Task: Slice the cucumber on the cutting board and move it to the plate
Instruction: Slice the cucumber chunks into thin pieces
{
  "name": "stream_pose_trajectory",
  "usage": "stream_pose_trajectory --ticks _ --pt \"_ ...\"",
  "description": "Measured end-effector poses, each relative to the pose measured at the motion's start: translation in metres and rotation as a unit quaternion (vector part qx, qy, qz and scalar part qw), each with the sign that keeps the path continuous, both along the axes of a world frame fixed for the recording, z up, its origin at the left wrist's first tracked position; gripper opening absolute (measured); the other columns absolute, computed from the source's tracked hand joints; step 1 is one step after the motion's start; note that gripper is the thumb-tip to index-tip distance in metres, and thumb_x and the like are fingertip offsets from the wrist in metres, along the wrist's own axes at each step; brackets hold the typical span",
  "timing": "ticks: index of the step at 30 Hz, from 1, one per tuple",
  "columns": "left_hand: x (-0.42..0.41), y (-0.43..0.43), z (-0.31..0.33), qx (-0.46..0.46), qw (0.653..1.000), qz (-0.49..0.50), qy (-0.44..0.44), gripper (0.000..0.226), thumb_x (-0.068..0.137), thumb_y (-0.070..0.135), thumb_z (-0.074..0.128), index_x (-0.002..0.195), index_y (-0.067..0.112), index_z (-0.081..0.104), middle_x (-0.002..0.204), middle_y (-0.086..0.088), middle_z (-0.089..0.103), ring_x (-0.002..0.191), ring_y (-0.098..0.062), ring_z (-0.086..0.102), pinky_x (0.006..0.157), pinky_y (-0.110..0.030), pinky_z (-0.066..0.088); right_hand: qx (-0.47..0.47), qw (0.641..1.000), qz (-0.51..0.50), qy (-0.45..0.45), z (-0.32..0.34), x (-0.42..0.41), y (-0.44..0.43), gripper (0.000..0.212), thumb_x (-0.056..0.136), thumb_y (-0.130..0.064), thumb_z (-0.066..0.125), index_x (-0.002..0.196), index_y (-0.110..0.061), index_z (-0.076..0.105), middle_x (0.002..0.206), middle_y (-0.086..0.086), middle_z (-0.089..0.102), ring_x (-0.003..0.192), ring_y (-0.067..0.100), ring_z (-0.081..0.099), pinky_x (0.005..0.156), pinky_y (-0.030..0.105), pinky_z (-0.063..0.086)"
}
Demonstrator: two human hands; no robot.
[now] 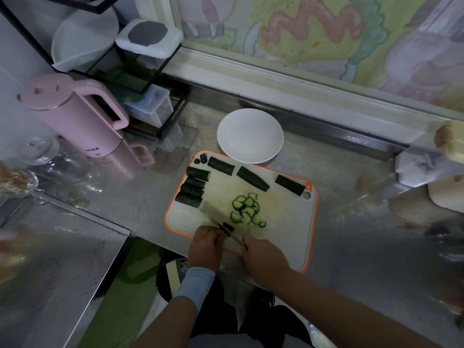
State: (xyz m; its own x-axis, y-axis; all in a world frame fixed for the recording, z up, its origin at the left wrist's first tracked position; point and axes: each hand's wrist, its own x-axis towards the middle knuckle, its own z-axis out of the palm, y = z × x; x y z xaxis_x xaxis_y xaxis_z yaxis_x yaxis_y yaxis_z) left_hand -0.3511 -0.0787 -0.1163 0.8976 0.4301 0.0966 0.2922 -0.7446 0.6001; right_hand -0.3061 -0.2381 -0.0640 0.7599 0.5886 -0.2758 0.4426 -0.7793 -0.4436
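Note:
A white cutting board [281, 219] with an orange rim lies on the steel counter. Several dark green cucumber lengths [193, 184] sit along its left and far sides, and a pile of half-moon slices [247, 209] lies in the middle. My left hand [204, 247] holds a short cucumber piece [228, 226] at the board's near edge. My right hand [263, 257] grips the handle of a knife [213, 212], whose blade rests against that piece. An empty white plate [250, 135] stands just beyond the board.
A pink kettle [75, 116] and a black wire rack [120, 79] with containers stand at the left. Glassware [37, 156] sits at the far left. A white block [424, 162] lies at the right. A wall runs behind the plate.

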Motion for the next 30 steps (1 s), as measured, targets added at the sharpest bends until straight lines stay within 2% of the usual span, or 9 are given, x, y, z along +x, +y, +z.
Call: stream_pose_trajectory --ticks 5,9,14,18,21,23,25,27,30 --pt "0.000 0.001 -0.003 0.022 1.000 -0.019 -0.004 0.009 0.073 0.015 0.065 0.071 0.010 0.072 0.070 -0.006 0.063 0.079 -0.014 0.044 0.070 -0.023 0.038 0.010 1.000 -0.002 -0.018 -0.012 0.001 0.011 0.007 0.088 -0.020 0.055 0.089 -0.013 0.055 0.064 0.004 0.060 0.054 0.023 0.059 0.046 0.025 0.031" --pt "0.002 0.001 -0.003 0.023 0.999 -0.028 0.018 0.011 0.074 0.021 0.063 0.074 0.013 0.071 0.073 -0.003 0.062 0.080 -0.017 0.047 0.070 -0.022 0.039 0.034 0.998 -0.040 0.035 -0.009 0.013 0.015 0.020 0.099 -0.031 0.041 0.099 -0.014 0.051 0.082 0.009 0.063 0.072 0.026 0.059 0.057 0.030 0.036" --pt "0.015 -0.003 0.009 0.002 0.997 -0.055 0.047 0.011 0.072 0.013 0.074 0.083 0.011 0.071 0.077 -0.006 0.065 0.077 -0.027 0.058 0.067 -0.031 0.051 0.062 0.994 -0.064 0.064 0.012 0.040 -0.004 0.020 0.098 -0.037 0.044 0.092 -0.018 0.049 0.078 0.002 0.059 0.067 0.017 0.053 0.055 0.028 0.034" --pt "0.029 0.004 0.020 -0.029 0.992 -0.085 0.087 0.016 0.080 0.018 0.069 0.096 0.017 0.072 0.089 -0.006 0.067 0.087 -0.026 0.059 0.076 -0.029 0.047 0.073 0.990 -0.093 0.071 0.028 0.065 -0.018 0.021 0.096 -0.044 0.045 0.097 -0.023 0.050 0.075 -0.004 0.057 0.067 0.012 0.054 0.055 0.026 0.038" --pt "0.038 0.020 0.037 -0.095 0.994 0.024 0.052 0.015 0.087 0.014 0.059 0.100 0.013 0.068 0.095 -0.009 0.066 0.089 -0.027 0.059 0.079 -0.031 0.046 0.047 0.996 -0.071 0.033 0.038 0.074 -0.028 0.023 0.095 -0.047 0.044 0.101 -0.026 0.049 0.082 -0.005 0.061 0.072 0.015 0.056 0.059 0.029 0.041" --pt "0.044 0.032 0.056 -0.123 0.979 0.162 -0.013 0.011 0.088 0.010 0.055 0.094 0.014 0.064 0.091 -0.008 0.064 0.083 -0.028 0.059 0.075 -0.032 0.046 0.030 0.999 -0.032 -0.027 0.040 0.075 -0.036 0.024 0.095 -0.049 0.044 0.103 -0.028 0.049 0.085 -0.005 0.064 0.074 0.017 0.059 0.062 0.030 0.043" --pt "0.051 0.044 0.074 -0.113 0.965 0.221 -0.082 0.011 0.087 0.007 0.053 0.089 0.015 0.060 0.090 -0.007 0.062 0.082 -0.027 0.057 0.074 -0.030 0.045 0.020 0.998 0.011 -0.064 0.042 0.074 -0.041 0.024 0.092 -0.051 0.045 0.104 -0.031 0.048 0.088 -0.005 0.065 0.077 0.017 0.061 0.064 0.030 0.047" --pt "0.060 0.054 0.085 -0.083 0.977 0.169 -0.100 0.012 0.086 0.006 0.055 0.089 0.015 0.062 0.092 -0.005 0.061 0.084 -0.023 0.055 0.077 -0.028 0.043 0.017 0.997 0.036 -0.069 0.042 0.074 -0.043 0.026 0.088 -0.053 0.050 0.105 -0.033 0.049 0.092 -0.006 0.064 0.082 0.015 0.060 0.067 0.029 0.047" --pt "0.071 0.047 0.093 -0.055 0.998 -0.041 -0.011 0.013 0.083 0.026 0.061 0.094 0.025 0.068 0.099 0.005 0.061 0.090 -0.013 0.052 0.083 -0.029 0.046 0.018 0.994 0.066 -0.082 0.041 0.072 -0.044 0.032 0.084 -0.053 0.057 0.107 -0.032 0.052 0.096 -0.005 0.065 0.087 0.016 0.059 0.067 0.027 0.041"
